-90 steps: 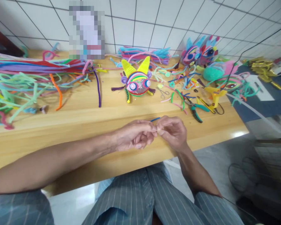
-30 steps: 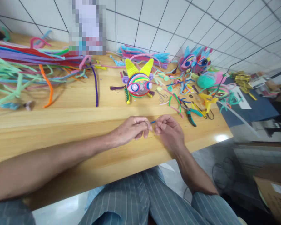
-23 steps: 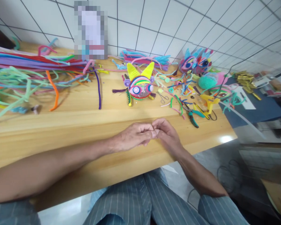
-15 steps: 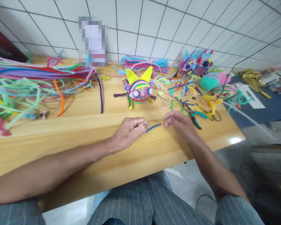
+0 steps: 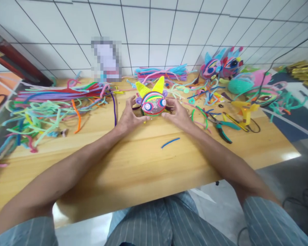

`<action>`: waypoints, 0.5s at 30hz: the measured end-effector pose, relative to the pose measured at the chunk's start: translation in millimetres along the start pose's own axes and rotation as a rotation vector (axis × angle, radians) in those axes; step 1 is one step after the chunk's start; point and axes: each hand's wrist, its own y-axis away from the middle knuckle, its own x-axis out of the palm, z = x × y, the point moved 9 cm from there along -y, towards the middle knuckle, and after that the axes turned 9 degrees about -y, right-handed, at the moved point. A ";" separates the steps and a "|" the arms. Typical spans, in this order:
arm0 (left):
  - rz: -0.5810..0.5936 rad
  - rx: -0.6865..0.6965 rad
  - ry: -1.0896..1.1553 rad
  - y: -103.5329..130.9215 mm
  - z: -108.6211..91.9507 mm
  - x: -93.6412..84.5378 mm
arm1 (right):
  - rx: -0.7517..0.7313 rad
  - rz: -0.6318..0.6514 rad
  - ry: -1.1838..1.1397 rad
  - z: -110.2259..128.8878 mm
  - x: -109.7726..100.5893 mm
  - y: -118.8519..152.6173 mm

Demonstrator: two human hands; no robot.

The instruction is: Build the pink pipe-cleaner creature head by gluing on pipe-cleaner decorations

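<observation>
A round craft figure (image 5: 154, 104) covered in coloured pipe cleaners, with yellow pointed ears and big blue-and-pink eyes, sits on the wooden table in front of me. My left hand (image 5: 130, 118) is curved round its left side, thumb at the lower front edge. On the opposite side my right hand (image 5: 177, 114) grips it likewise, its thumb near the base. The fingertips behind the figure are partly hidden. A short blue pipe cleaner (image 5: 170, 142) lies on the table between my forearms.
Heaped pipe cleaners (image 5: 41, 109) cover the left of the table. To the right lie pliers (image 5: 223, 131), a yellow glue gun (image 5: 245, 111) and scattered scraps. More finished figures (image 5: 212, 68) stand by the tiled wall. A dark purple pipe cleaner (image 5: 114, 107) lies beside my left hand.
Both hands have moved forward from near the short blue pipe cleaner and closed round the sides of the figure. The blue piece stays on the table. The camera view has shifted.
</observation>
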 end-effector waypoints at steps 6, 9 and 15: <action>0.085 0.052 0.158 -8.1 -11.3 13.2 | 0.013 -0.036 0.065 -6.3 6.4 3.9; 0.084 0.089 0.160 -10.6 -4.9 14.5 | 0.019 -0.045 0.083 -7.5 5.3 4.3; 0.043 0.177 0.119 -12.9 3.5 16.5 | -0.011 -0.017 0.083 -7.6 8.2 3.5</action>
